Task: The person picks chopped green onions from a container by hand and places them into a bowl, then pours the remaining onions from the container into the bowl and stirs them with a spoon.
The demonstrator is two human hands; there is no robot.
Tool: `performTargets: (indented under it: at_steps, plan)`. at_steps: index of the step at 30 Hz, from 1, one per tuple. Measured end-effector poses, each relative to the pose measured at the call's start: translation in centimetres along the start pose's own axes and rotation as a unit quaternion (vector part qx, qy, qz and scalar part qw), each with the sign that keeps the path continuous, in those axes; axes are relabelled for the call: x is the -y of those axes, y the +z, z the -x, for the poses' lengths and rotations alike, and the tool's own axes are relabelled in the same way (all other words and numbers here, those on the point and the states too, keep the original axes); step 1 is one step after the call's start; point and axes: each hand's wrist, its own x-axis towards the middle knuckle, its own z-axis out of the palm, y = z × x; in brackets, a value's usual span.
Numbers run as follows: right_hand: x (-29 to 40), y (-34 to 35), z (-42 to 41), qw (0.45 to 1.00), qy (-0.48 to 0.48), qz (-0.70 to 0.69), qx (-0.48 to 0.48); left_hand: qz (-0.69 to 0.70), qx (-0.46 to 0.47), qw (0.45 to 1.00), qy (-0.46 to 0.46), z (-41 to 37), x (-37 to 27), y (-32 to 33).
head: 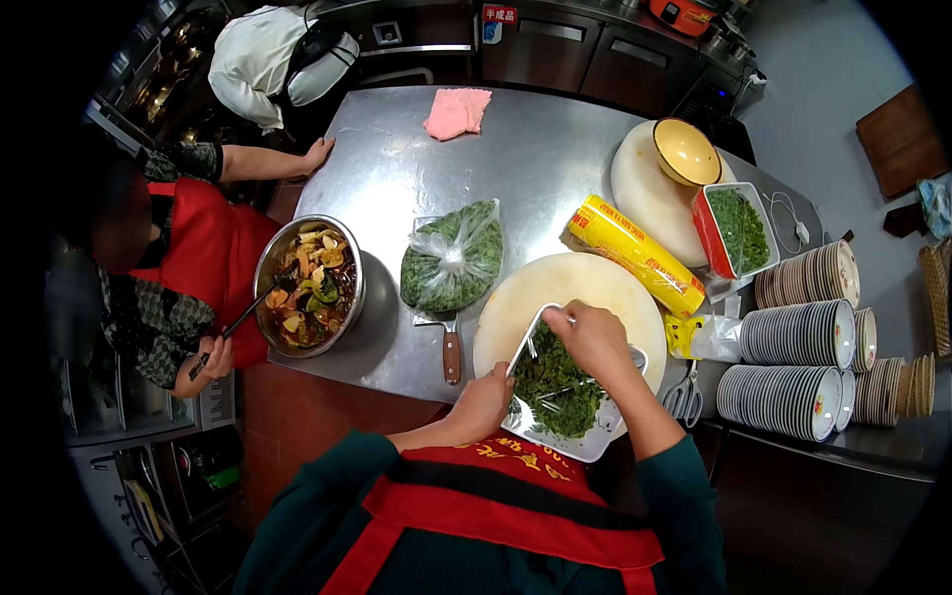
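A white tray (584, 445) of chopped leafy greens (561, 387) rests tilted over the near edge of a round white cutting board (513, 297). Glossy clear plastic film (524, 413) covers at least part of the greens. My left hand (480, 401) grips the tray's left rim. At the far rim, my right hand (591, 338) is closed with curled fingers; its fingertips are partly hidden, and film may be pinched there too. Left of the board, a knotted clear bag of greens (454, 256) lies over the blade of a cleaver with a wooden handle (451, 357).
At left, a person in a red apron (216, 260) holds a utensil in a steel bowl of mixed food (309, 286). A yellow cling film roll (636, 253), a second tray of greens (736, 230), scissors (684, 398) and stacked plates (796, 335) are right. A pink cloth (457, 113) lies far back.
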Motion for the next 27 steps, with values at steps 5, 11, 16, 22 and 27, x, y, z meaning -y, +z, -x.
performTargets:
  at_steps: [5, 11, 16, 22, 27]
  plan:
    - [0.7, 3.2, -1.8, 0.998, -0.036, -0.038, 0.024, -0.012, 0.013, 1.0, 0.019, -0.3, 0.2, 0.3]
    - [5.6, 5.6, 4.0, 0.939, -0.295, -0.101, 0.148, 0.138, 0.057, 0.985, -0.08, -0.8, -0.4, -0.2]
    - [2.4, 0.5, 10.4, 0.959, -0.175, -0.197, 0.108, 0.155, 0.012, 0.987, 0.035, -0.5, 0.0, -1.6]
    - [-0.2, -6.6, 14.9, 0.996, -0.022, 0.072, 0.045, 0.019, 0.075, 0.967, 0.243, -1.1, -0.3, -4.1]
    - [-2.9, -5.2, 18.6, 0.959, 0.002, 0.212, 0.188, 0.13, 0.006, 0.99, 0.059, -2.6, 1.4, -1.6]
